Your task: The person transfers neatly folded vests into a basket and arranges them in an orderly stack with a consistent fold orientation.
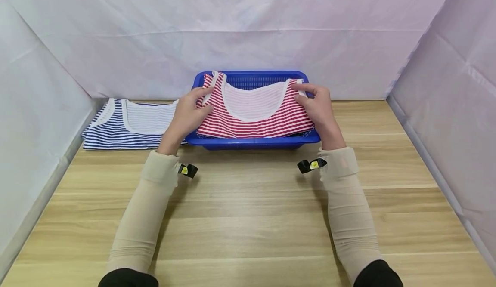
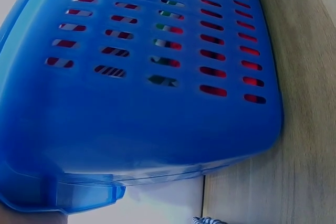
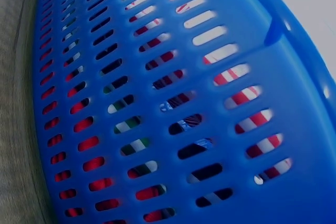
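A red-and-white striped tank top, folded, lies in the blue plastic basket, its scooped white-edged neckline toward the back. My left hand touches the top's left shoulder, with thumb and forefinger spread apart on the fabric. On the opposite side, my right hand rests at the right shoulder strap, thumb and fingers likewise extended over the cloth. Both wrist views look at the slotted basket wall, and red, white and green fabric shows through its holes. The lower fingers of each hand are hidden.
A folded blue-and-white striped tank top lies on the wooden table left of the basket, partly behind my left hand. White cloth walls enclose the back and both sides. Small black cameras sit at the wrists.
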Demonstrator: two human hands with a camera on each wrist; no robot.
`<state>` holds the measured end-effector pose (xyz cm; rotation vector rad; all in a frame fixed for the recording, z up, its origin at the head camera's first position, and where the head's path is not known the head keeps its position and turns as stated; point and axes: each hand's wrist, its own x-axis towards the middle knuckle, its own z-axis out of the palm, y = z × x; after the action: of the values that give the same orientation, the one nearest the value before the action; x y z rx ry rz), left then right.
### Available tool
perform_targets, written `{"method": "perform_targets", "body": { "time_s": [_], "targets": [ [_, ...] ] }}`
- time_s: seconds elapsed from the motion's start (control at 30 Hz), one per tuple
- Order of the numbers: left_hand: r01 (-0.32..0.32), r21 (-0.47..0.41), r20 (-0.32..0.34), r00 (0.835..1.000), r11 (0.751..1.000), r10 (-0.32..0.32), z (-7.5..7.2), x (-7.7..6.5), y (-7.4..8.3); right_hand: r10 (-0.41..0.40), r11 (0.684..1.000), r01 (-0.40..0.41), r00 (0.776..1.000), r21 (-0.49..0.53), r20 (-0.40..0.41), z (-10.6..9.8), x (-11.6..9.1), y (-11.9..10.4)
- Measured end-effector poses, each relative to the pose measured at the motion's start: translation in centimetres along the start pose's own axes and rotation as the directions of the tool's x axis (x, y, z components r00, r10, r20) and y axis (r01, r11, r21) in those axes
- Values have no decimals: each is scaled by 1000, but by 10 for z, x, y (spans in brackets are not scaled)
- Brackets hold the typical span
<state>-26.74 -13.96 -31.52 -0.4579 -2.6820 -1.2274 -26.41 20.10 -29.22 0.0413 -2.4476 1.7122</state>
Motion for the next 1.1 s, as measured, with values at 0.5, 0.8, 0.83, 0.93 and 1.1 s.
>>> {"method": "perform_targets", "body": {
  "time_s": [0.5, 0.8, 0.83, 0.93, 1.1],
  "targets": [
    [-50, 122, -6, 999, 991, 52, 1, 3, 2, 26, 997, -25, 1000, -74, 8, 0, 1, -8],
    [-32, 125, 3, 999, 992, 32, -1, 1, 2, 9, 994, -6, 1000, -108, 22, 1, 2, -8],
    [-34, 131, 2, 999, 991, 34, -1, 1, 2, 9, 994, -7, 1000, -108, 26, 1, 2, -8],
    [-41, 139, 1, 999, 989, 41, -1, 1, 3, 12, 994, -8, 999, -106, 35, 0, 2, -8],
    [-72, 148, -1, 997, 986, 73, -1, 2, 3, 14, 994, -10, 999, -107, 37, 1, 3, -8]
  ]
}}
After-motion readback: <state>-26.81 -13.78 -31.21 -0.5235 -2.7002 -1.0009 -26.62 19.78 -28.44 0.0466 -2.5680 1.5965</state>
